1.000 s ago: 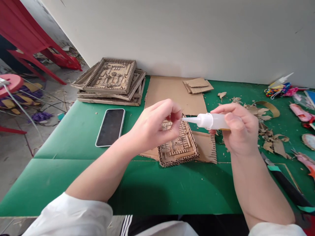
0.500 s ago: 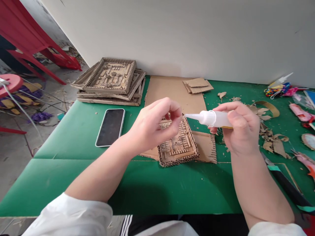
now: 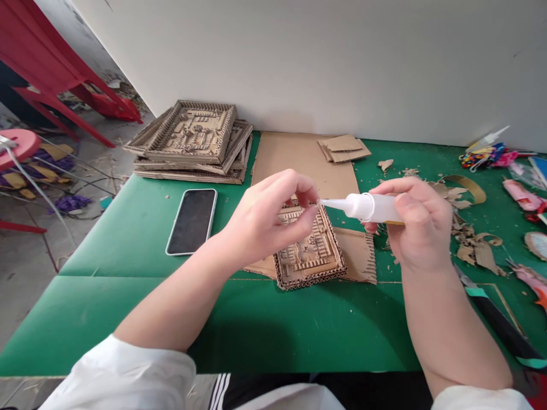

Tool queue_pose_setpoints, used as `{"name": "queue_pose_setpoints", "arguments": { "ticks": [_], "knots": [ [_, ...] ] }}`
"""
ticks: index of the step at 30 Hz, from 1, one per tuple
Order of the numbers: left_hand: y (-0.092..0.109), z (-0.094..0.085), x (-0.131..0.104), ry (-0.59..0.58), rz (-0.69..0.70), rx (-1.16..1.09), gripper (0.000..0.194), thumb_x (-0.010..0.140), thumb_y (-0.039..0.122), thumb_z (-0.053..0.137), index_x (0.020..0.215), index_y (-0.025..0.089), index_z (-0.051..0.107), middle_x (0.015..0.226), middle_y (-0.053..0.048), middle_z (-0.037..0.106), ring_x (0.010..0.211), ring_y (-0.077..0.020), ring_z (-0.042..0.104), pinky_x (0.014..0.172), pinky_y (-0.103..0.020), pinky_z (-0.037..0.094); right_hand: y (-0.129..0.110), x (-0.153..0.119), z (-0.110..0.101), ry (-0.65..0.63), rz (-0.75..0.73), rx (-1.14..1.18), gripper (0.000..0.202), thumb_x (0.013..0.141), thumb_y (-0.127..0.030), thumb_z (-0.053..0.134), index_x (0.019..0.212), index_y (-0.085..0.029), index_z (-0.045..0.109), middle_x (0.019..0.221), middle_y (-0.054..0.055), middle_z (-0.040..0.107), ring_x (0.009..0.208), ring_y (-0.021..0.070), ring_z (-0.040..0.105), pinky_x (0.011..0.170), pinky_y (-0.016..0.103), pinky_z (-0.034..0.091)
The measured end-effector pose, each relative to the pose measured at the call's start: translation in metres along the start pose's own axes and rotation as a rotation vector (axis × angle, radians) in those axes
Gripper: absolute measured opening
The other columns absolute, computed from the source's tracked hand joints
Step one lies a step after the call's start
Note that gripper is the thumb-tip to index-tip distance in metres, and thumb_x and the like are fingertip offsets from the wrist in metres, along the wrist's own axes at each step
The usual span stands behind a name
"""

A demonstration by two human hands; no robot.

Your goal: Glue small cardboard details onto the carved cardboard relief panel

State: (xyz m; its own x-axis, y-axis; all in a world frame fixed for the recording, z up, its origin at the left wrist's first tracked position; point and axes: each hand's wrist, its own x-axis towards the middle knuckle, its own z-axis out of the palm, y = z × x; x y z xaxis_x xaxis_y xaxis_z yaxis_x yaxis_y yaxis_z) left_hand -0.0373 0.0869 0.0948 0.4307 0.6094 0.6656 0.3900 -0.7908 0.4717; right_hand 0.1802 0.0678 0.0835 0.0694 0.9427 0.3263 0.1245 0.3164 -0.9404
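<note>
My right hand (image 3: 416, 219) is closed around a white glue bottle (image 3: 371, 207), held sideways with its thin nozzle pointing left. The nozzle tip meets the fingertips of my left hand (image 3: 277, 213), which are pinched together; whatever lies between them is too small to make out. Beneath my left hand a small framed cardboard piece (image 3: 316, 263) with corrugated edges and raised strips lies on the green table (image 3: 141, 319), partly hidden by that hand. Under it is a flat cardboard strip (image 3: 359, 247) with a ragged right edge.
A stack of cardboard frames (image 3: 192, 136) stands at the back left, a phone (image 3: 191, 222) in front of it. Flat cardboard pieces (image 3: 344, 147) lie at the back. Torn scraps (image 3: 478, 250), a black-handled tool (image 3: 499, 322) and pink-handled tools (image 3: 525, 196) are on the right.
The fingertips of my left hand have shifted very slightly, with the thumb a little further right. The glue bottle remains at nearly the same place in my right hand.
</note>
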Motion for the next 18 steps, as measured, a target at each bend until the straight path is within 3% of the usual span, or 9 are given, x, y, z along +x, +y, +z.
{"name": "queue_pose_setpoints", "arguments": {
  "ticks": [13,18],
  "knots": [
    [0.0037,0.0069,0.0005,0.099,-0.018,0.146,0.011,0.077,0.009,0.052,0.075,0.02,0.049,0.069,0.003,0.058,0.064,-0.0091,0.054,0.058,-0.023,0.044,-0.0005,-0.0045,0.002,0.038,-0.114,-0.137,0.019,0.081,-0.046,0.057,0.08,-0.029,0.066,0.07,0.001,0.066,0.047,0.0121,0.055,0.037,0.029,0.043],
    [0.0041,0.0069,0.0013,0.086,-0.022,0.133,0.012,0.076,0.01,0.051,0.072,0.02,0.048,0.067,0.003,0.056,0.061,-0.0099,0.052,0.057,-0.024,0.043,-0.004,-0.0056,0.0036,0.083,-0.104,-0.193,0.022,0.078,-0.048,0.057,0.078,-0.028,0.065,0.071,0.002,0.065,0.049,0.013,0.056,0.036,0.029,0.043]
  ]
}}
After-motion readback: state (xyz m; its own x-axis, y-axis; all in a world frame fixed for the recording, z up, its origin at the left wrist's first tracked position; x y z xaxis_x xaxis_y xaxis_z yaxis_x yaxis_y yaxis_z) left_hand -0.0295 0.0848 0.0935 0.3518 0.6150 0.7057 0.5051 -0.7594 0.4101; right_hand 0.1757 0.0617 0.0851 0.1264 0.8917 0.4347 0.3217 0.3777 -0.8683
